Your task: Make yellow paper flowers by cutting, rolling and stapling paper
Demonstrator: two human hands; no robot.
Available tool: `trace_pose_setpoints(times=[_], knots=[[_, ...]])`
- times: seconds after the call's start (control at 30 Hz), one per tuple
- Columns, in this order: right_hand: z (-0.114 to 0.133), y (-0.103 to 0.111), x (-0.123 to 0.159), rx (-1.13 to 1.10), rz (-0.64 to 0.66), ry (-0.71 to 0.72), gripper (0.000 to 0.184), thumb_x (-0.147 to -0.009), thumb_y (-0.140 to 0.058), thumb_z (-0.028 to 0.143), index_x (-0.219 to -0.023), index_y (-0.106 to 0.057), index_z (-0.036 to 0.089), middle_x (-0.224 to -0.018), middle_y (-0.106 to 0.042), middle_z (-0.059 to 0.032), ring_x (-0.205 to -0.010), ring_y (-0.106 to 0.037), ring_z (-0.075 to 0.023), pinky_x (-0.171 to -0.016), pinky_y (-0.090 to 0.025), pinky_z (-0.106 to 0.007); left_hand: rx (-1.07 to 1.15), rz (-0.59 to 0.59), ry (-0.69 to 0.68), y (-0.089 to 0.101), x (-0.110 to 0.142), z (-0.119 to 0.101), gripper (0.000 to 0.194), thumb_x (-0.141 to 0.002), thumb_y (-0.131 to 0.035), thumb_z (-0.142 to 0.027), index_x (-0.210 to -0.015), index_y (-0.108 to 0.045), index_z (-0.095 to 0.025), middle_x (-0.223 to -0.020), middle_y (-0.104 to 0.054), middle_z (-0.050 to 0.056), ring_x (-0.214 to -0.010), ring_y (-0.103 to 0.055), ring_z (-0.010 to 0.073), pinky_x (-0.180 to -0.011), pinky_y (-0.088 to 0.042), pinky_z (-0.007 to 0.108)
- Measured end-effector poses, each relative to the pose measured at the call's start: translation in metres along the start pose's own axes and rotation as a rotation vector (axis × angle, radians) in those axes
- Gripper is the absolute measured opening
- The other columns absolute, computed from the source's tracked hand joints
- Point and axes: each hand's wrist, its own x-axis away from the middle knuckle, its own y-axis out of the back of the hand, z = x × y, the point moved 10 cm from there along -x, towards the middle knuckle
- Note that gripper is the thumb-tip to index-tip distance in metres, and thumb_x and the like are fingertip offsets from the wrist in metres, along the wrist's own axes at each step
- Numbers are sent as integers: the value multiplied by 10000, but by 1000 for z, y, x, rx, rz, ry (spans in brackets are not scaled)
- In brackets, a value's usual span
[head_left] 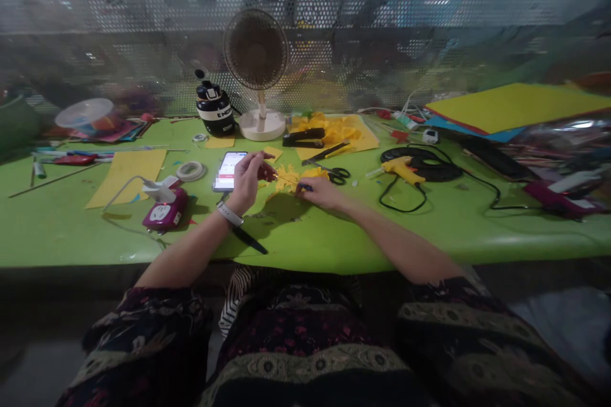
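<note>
Patterned garment point(305, 359), dark with flowered bands, nearest; sleeves point(147, 324) ending about the elbows. Left forearm point(193, 251), bare, slanting forward and inward over the edge of the green table point(305, 247); pale band point(230, 213) at the wrist. Left hand point(249, 179) raised at the right side of the phone point(223, 172), partly covering it; fingers bent and directed right, tips at the left edge of the yellow cutting point(286, 179); whether they are clamped on it or only beside it, cannot tell. Right forearm point(394, 229), bare, coming in from the opposite side at a lower slant; right hand point(319, 193) low over the table, back upward, fingers curled together and closed on a dark blue handle point(304, 187). Yellow cutting, fringed, lies between the two hands, in front of the body. Black strip point(249, 240), below the left wrist. Scissors point(340, 175), black, just beyond the right hand. Stapler point(304, 138), black, farther back. Tape roll point(189, 171), left of the phone; magenta adapter point(165, 210), nearer. Glue gun point(405, 168), yellow, well to the right. Bottle point(214, 113) and fan point(256, 49), both upright, at the rear.
</note>
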Motion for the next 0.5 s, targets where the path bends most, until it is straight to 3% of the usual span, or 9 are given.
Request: trace_pose_setpoints(times=[0.17,0.33,0.5], knots=[[-1,26,2,-54,-65,-11,205,-814,-657,344,-841,-714,149,-714,-590,-3,-649,-472,-132,-625,-320,-258,-112,72,-2,-5,0,-1,429,-844,-645,-568,-790,-677,-144,-582,-659,19,-471,-604,97,-485,-485,210],[5,27,5,-91,-16,-8,233,-796,-666,369,-850,-706,146,-682,-562,10,-621,-443,-122,-619,-306,-261,-371,372,205,-26,6,31,360,-808,-712,-499,-874,-748,-146,-795,-751,89,-648,-703,143,-540,-535,213],[8,22,7,-108,11,-26,216,-797,-660,360,-838,-692,150,-668,-549,15,-612,-433,-122,-609,-307,-260,-437,586,234,-41,16,45,230,-782,-755,-390,-873,-779,-180,-751,-751,76,-598,-686,131,-552,-560,222]])
